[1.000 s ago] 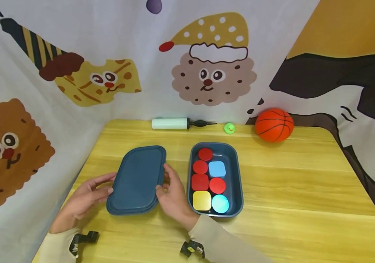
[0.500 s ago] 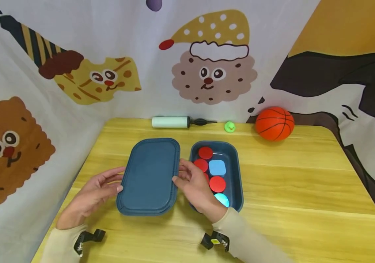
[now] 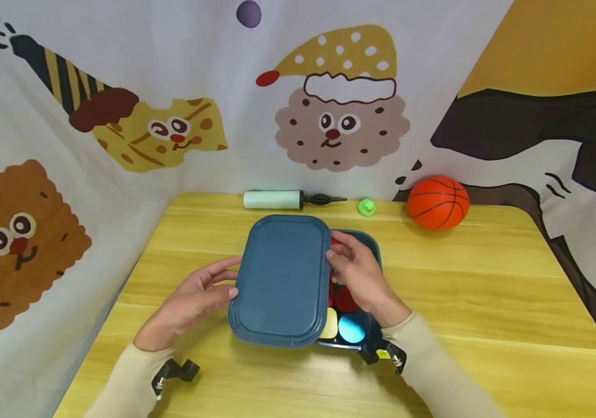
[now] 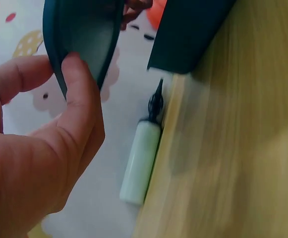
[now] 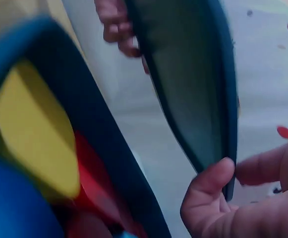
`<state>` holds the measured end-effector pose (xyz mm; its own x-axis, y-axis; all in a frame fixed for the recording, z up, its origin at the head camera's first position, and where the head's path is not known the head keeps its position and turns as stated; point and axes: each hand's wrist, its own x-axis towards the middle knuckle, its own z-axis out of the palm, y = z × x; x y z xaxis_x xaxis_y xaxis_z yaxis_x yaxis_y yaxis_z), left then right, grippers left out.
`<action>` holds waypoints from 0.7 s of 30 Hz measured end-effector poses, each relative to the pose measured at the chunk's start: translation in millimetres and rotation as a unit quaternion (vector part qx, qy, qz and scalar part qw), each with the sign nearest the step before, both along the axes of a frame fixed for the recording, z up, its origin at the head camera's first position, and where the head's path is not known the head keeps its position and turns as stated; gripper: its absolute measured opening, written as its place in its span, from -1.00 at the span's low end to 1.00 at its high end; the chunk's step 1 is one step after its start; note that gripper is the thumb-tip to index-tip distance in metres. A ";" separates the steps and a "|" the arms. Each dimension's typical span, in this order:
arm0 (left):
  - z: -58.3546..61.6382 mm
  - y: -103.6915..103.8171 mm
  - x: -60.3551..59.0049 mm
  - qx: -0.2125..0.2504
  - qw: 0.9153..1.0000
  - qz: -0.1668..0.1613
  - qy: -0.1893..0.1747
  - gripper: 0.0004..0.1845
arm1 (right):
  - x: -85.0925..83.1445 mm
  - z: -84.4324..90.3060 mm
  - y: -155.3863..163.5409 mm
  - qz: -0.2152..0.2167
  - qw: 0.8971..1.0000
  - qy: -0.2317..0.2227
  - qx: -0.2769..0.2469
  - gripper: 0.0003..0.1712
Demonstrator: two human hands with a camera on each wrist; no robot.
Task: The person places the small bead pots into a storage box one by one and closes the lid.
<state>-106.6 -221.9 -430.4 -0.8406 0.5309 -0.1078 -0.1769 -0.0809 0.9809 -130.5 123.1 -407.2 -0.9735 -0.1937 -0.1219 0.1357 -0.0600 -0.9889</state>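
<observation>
A dark blue rectangular lid (image 3: 282, 278) with rounded corners is held in the air between both hands. My left hand (image 3: 193, 299) pinches its left edge between thumb and fingers. On the opposite edge my right hand (image 3: 363, 276) pinches the rim, its thumb on the top face. Below and to the right stands a matching blue box (image 3: 371, 239), its left part covered by the lid in the head view. Inside lie a yellow block (image 5: 34, 129), a shiny blue round piece (image 3: 352, 328) and red pieces (image 3: 346, 299); others are hidden.
At the table's back edge lie a pale green hand pump (image 3: 273, 200) with a black nozzle, a small green rubber duck (image 3: 366, 207) and an orange toy basketball (image 3: 438, 202). A printed cloth (image 3: 256, 133) hangs behind the wooden table (image 3: 486, 302).
Both hands have carried the lid to the right and raised it from beside the box to partly over it. The box, pump, duck and ball have stayed in place.
</observation>
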 end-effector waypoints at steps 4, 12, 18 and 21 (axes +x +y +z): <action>4.2 17.0 -5.0 -0.012 1.000 -0.016 -0.012 -0.25 | -8.5 3.6 19.0 0.001 1.000 0.009 0.003 -0.45; 9.1 45.1 -16.5 0.011 0.997 -0.068 0.018 -0.03 | -16.0 23.8 53.2 -0.017 1.000 0.017 0.008 -0.55; 8.5 67.4 -33.6 0.001 0.999 -0.007 0.033 -0.26 | -11.3 43.1 68.1 -0.051 0.996 0.070 -0.034 -0.59; 8.8 74.4 -42.0 0.004 0.999 0.026 0.037 -0.45 | -6.2 49.0 72.3 -0.060 0.992 0.094 -0.053 -0.64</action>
<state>-148.6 -147.5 -421.5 -0.8722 0.4874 -0.0409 -0.0997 -0.0952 0.9905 -136.8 195.4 -358.2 -0.9938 -0.0771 0.0796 -0.0656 -0.1696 -0.9833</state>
